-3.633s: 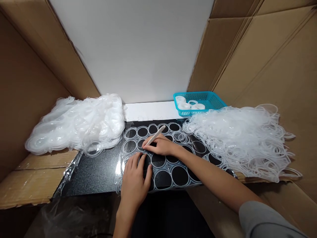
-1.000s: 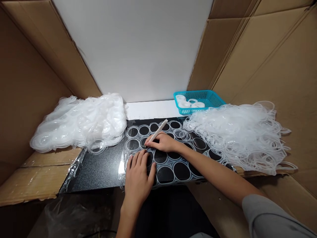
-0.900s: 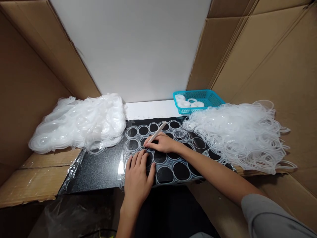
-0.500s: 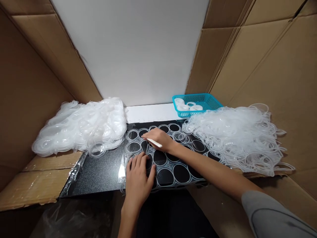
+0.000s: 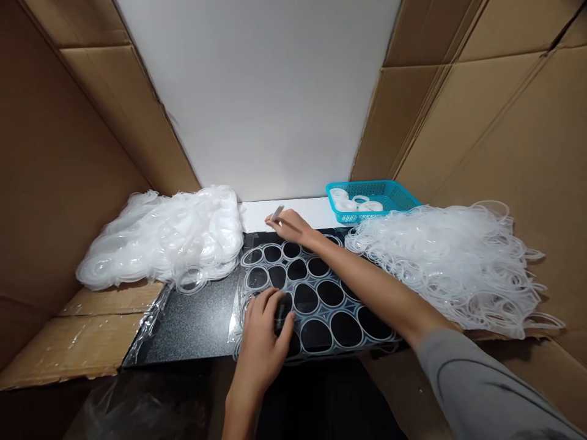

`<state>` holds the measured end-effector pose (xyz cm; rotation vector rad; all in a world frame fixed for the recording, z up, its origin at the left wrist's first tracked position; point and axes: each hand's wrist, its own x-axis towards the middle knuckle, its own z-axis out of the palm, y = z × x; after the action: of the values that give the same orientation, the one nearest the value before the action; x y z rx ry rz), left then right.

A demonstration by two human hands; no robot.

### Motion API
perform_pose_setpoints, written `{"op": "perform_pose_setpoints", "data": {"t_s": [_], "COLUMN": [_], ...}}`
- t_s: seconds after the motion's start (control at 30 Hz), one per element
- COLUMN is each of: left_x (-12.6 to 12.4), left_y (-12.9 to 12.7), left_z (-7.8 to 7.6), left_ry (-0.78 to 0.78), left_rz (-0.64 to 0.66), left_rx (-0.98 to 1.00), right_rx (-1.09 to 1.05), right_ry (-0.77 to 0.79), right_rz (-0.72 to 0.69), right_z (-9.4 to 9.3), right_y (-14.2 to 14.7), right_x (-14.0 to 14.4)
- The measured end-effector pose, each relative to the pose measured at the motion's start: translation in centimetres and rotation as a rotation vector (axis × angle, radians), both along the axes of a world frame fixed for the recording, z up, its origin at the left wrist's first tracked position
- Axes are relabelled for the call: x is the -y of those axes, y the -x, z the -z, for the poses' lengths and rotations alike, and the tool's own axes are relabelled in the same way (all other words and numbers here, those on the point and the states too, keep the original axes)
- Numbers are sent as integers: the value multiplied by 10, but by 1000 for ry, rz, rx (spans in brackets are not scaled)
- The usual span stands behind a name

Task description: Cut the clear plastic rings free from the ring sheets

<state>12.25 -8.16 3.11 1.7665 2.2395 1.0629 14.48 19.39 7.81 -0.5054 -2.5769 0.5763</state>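
Note:
A clear plastic sheet (image 5: 290, 307) with rows of round holes, each edged by a pale ring, lies on the dark speckled tabletop. My left hand (image 5: 265, 333) rests on its near left part, palm down with the fingers spread. At the back edge of the sheet, my right hand (image 5: 290, 225) is closed around a slim white pen-like tool (image 5: 277, 212), which tilts upward. The tool's lower end is hidden by my fingers. My right forearm crosses over the right side of the sheet.
To the left is a heap of clear plastic rings (image 5: 169, 235); to the right, a tangled pile of cut sheets (image 5: 454, 263). A turquoise basket (image 5: 403, 197) at the back holds several white rings. Cardboard walls (image 5: 509, 134) flank the table, with a white panel (image 5: 261, 98) behind.
My right hand has moved away from me, from over the sheet's upper rows to its back edge, and the tool now points up. My left hand has stayed on the sheet.

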Motion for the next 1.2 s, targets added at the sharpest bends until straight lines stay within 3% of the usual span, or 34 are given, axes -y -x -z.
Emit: {"op": "perform_pose_setpoints", "data": {"t_s": [0.1, 0.17, 0.37, 0.6, 0.8, 1.07, 1.2], "left_x": [6, 10, 19, 23, 22, 22, 21], "left_y": [14, 22, 27, 23, 22, 24, 24], "left_z": [-2, 2, 22, 22, 19, 21, 18], "left_ry": [-104, -83, -22, -11, 10, -10, 19], "left_rz": [-101, -155, -138, -138, -129, -105, -93], "left_rx": [17, -52, -232, -314, -291, -272, -256], "right_rx": [-47, -71, -105, -107, -103, -102, -110], "right_ry": [194, 290, 488, 531, 470, 521, 413], "right_rz": [-258, -338, -316, -317, -321, -303, -393], "right_z": [7, 15, 41, 45, 46, 46, 46], "right_y": [-15, -24, -33, -32, -34, -34, -35], "right_x": [34, 58, 95, 99, 100, 98, 96]}}
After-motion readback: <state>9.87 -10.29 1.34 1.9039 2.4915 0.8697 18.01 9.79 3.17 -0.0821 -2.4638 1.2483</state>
